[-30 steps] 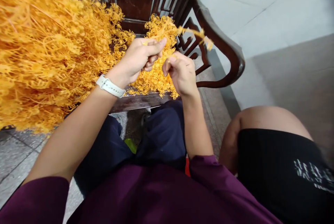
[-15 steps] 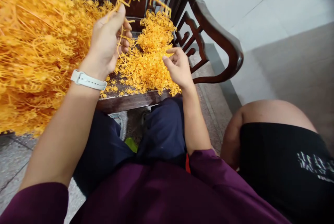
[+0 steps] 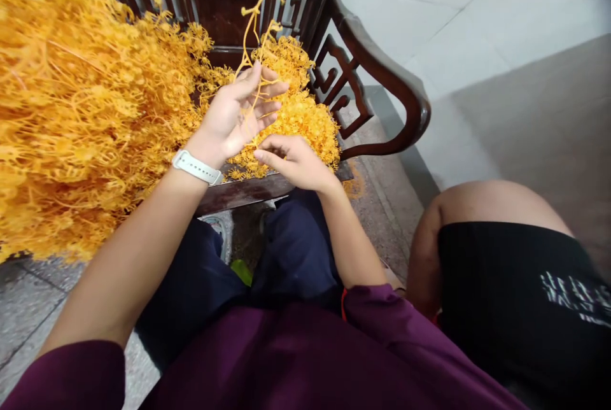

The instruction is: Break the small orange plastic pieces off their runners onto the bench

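The left hand pinches a bare, branching yellow-orange plastic stem by the thumb, its other fingers spread; the stem rises above it. The right hand, just below and to its right, is loosely curled; whether it grips anything cannot be told. Behind both hands, a small pile of orange artificial blossoms is partly covered by them. A much larger heap of orange sprays crowds the left hand's left side. Right of the right hand, a carved dark-wood armrest bounds the seat. Farther right and nearer the wearer, another person's black shorts carry white lettering, too blurred to read.
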Demonstrator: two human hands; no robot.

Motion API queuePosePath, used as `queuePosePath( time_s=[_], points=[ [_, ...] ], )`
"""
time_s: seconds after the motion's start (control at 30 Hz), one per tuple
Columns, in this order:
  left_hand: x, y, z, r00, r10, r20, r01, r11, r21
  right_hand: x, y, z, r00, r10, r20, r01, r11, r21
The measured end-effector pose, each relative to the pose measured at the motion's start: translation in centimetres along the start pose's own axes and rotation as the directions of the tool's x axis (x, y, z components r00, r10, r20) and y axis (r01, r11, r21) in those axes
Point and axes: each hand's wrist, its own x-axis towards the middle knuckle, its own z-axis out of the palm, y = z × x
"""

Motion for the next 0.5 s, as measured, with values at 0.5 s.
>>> queuePosePath(
  time_s=[0.5],
  points=[
    [-1.0,-1.3,-0.8,0.996,-0.029,0.08,-0.012,0.88,0.475,-12.4,-4.9,-5.5,0.638,-0.131,-0.759,0.08,0.991,-0.104]
  ],
)
